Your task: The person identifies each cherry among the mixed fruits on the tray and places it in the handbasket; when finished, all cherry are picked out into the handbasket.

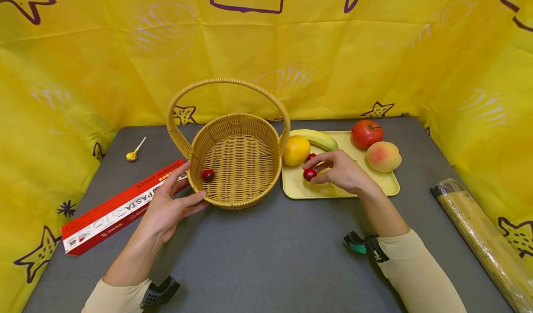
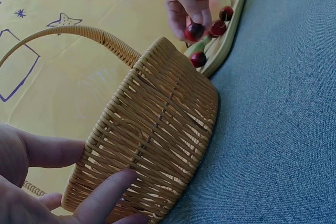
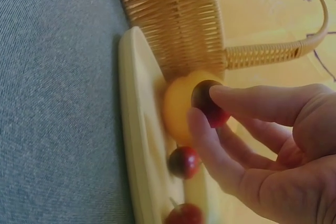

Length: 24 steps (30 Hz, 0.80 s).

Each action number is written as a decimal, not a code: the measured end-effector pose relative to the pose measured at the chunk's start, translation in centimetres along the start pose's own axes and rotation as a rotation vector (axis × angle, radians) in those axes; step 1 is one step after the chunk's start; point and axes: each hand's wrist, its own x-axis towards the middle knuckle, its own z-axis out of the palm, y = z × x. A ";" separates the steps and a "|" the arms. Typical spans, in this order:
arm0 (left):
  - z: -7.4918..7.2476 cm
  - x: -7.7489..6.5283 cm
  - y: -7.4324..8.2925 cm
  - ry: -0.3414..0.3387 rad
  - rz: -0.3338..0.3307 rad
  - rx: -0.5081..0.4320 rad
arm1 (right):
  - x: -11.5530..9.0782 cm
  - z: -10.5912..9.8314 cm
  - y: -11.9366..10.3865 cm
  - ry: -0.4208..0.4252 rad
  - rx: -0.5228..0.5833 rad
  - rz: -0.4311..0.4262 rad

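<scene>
Between thumb and fingertip, my right hand [image 1: 339,170] pinches a dark red cherry [image 3: 209,101] over the yellow tray [image 1: 297,191]. On that tray lie an orange [image 1: 296,150], a banana [image 1: 320,139], a red apple-like fruit [image 1: 367,134], a peach [image 1: 383,156] and further cherries, one [image 3: 184,162] close below the orange in the right wrist view. My left hand [image 1: 168,206] touches the left side of the wicker basket [image 2: 147,129], thumb at the rim and straight fingers against the outer wall. Inside the basket sits a single cherry [image 1: 207,175].
A red pasta box [image 1: 125,204] lies slantwise left of the basket, partly behind my left hand. Farther back is a yellow lollipop [image 1: 132,156]. The basket's tall handle [image 1: 226,81] arches overhead. A clear-wrapped long package [image 1: 479,229] lies along the right edge.
</scene>
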 end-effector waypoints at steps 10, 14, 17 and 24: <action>0.0 -0.1 0.0 0.004 0.000 0.004 | -0.6 0.1 -1.2 0.019 -0.031 -0.029; 0.0 -0.1 0.0 0.003 0.000 0.001 | -0.9 0.2 -1.7 0.019 -0.032 -0.051; 0.1 0.0 0.0 0.008 0.002 0.001 | -1.2 0.3 -2.3 0.015 -0.031 -0.077; 0.1 0.0 -0.1 0.015 0.004 0.002 | -1.6 0.6 -3.9 0.003 -0.047 -0.155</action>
